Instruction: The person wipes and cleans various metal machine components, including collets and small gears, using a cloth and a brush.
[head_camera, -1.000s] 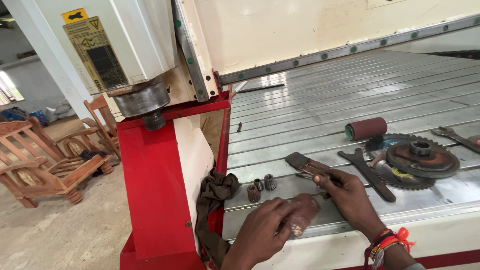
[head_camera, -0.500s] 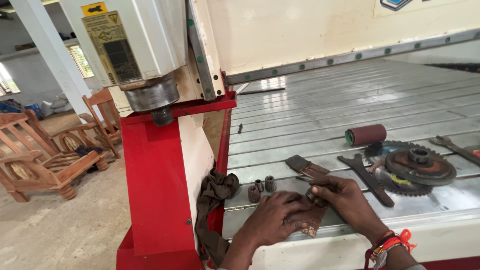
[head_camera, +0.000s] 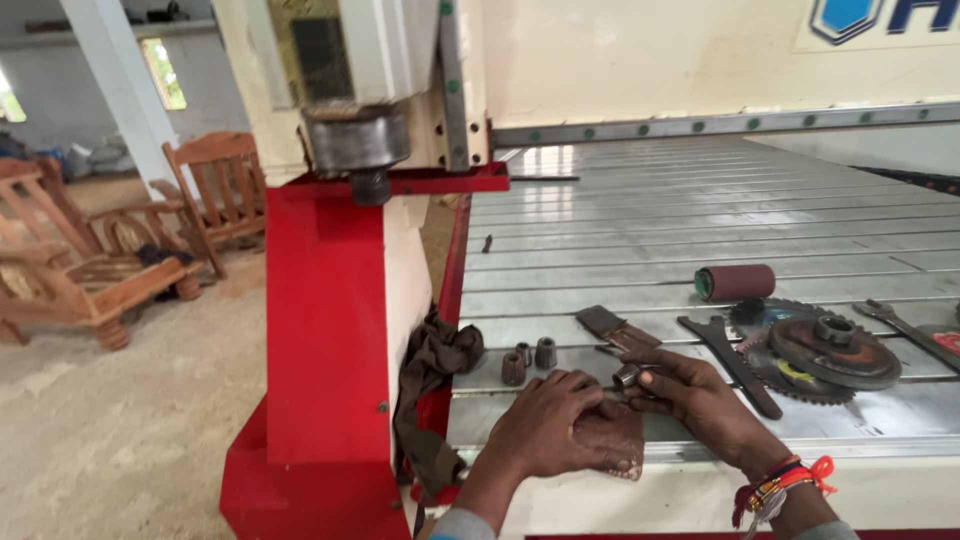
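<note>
Low in the middle of the frame, the left hand (head_camera: 545, 425) presses flat on a worn brown sanding pad (head_camera: 612, 440) at the near edge of the slotted metal table (head_camera: 640, 230). Just right of it, the right hand (head_camera: 700, 400) pinches a small metal collet (head_camera: 627, 376) in its fingertips. Two more collets (head_camera: 529, 361) stand just above; a sprocket (head_camera: 833, 350) lies at right.

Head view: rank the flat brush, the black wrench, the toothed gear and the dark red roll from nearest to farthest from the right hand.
From the right hand:
1. Flat brush, just beyond the fingertips, slightly left.
2. Black wrench, right of the hand; close to the brush's rank, so hard to separate.
3. Toothed gear, farther right.
4. Dark red roll, farthest, up the table.
</note>
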